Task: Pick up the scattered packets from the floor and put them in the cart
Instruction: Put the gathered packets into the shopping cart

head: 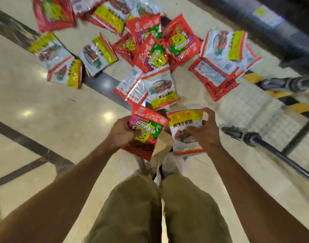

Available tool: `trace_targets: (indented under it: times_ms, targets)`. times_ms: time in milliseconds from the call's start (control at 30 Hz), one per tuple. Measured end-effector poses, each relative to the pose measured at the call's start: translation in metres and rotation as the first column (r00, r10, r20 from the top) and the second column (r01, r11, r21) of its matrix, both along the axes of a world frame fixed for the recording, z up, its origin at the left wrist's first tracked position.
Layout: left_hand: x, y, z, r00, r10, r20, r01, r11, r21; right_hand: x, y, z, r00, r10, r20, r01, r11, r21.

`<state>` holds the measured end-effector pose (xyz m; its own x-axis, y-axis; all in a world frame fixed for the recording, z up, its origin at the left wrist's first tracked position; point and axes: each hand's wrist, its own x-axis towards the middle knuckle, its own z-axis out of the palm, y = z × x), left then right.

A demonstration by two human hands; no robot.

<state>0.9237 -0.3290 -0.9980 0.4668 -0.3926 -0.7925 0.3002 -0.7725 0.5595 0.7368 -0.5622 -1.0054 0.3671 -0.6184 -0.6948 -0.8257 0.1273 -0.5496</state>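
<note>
My left hand (121,132) grips a red packet (146,132) with green, pink and yellow print by its left edge. My right hand (203,131) holds a white packet (182,123) with a yellow band and a red border. Both packets are lifted above the floor in front of my knees. Just beyond them lie a white packet (161,88) and another packet (131,86) turned back side up. Several more red and white packets (150,50) are strewn across the pale tiled floor farther out.
A dark metal bar with a wheel (241,134) runs along the right, with a second wheel (281,84) above it. A yellow-and-black striped strip (280,95) lies on the floor at right. Grey lines (36,149) cross the floor at left.
</note>
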Motion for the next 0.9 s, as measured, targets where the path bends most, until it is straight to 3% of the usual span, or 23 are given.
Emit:
trace_targets:
  times_ms: [133, 267, 400, 700, 767, 900]
  targets:
    - [0.017, -0.008, 0.133, 0.973, 0.227, -0.035, -0.229, 0.970, -0.079, 0.013, 0.000, 0.118, 0.969, -0.163, 0.188, 0.132, 0.977, 0.168]
    - [0.038, -0.018, 0.273, 0.936, 0.349, -0.054, -0.353, 0.923, -0.151, 0.040, -0.002, 0.261, 0.934, -0.174, 0.313, 0.142, 0.982, 0.121]
    - [0.057, -0.029, 0.414, 0.895, 0.438, -0.081, -0.444, 0.861, -0.247, 0.065, -0.010, 0.409, 0.902, -0.075, 0.425, 0.079, 0.997, 0.009]
    - [0.069, -0.032, 0.686, 0.888, 0.446, -0.108, -0.450, 0.798, -0.401, 0.082, -0.004, 0.707, 0.764, -0.079, 0.640, 0.167, 0.983, -0.079]
    - [0.069, -0.031, 0.733, 0.903, 0.422, -0.078, -0.411, 0.797, -0.442, 0.084, 0.004, 0.754, 0.688, -0.114, 0.716, 0.190, 0.981, -0.026]
    - [0.077, -0.026, 0.796, 0.904, 0.426, -0.041, -0.380, 0.755, -0.535, 0.086, 0.016, 0.815, 0.648, -0.063, 0.759, 0.191, 0.978, -0.082]
